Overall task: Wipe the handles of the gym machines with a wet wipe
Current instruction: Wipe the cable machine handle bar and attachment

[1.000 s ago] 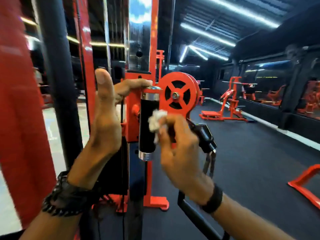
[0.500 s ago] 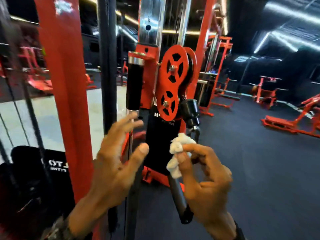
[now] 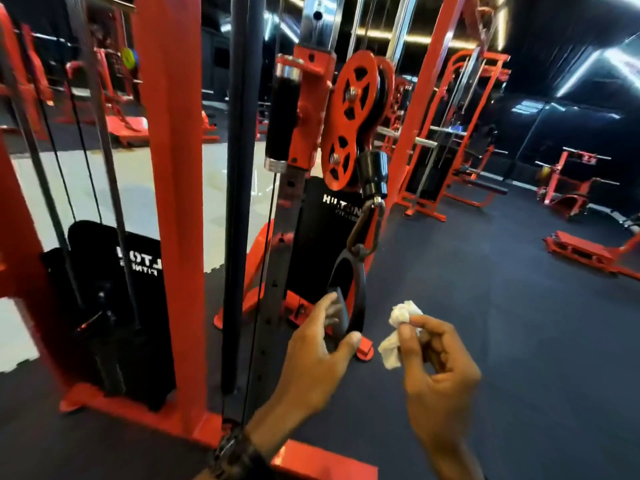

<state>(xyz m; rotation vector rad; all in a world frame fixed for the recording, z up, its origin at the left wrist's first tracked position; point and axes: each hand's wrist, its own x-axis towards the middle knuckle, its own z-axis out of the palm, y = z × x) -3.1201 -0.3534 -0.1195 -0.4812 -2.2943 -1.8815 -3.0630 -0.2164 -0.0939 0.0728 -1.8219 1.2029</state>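
A black stirrup handle (image 3: 356, 292) hangs by a carabiner (image 3: 367, 226) from the red cable pulley (image 3: 349, 116) of the machine. My left hand (image 3: 311, 362) reaches up to it with fingers spread; the fingertips touch its grip and the thumb lies by the lower loop, not closed round it. My right hand (image 3: 440, 375) is just to the right and pinches a crumpled white wet wipe (image 3: 398, 327), a little apart from the handle. Higher up, a black upright carriage handle (image 3: 282, 116) with chrome ends sits beside the pulley.
A red upright (image 3: 173, 202) and a black column (image 3: 242, 168) stand close on my left, with black weight-stack covers (image 3: 138, 306) behind. Cables run down beside them. Other red machines (image 3: 568, 192) stand across the dark rubber floor (image 3: 485, 306) to the right.
Both hands have dropped from the upright carriage handle toward the hanging stirrup handle. My view has pulled back and turned down; the wipe stays pinched in my right hand.
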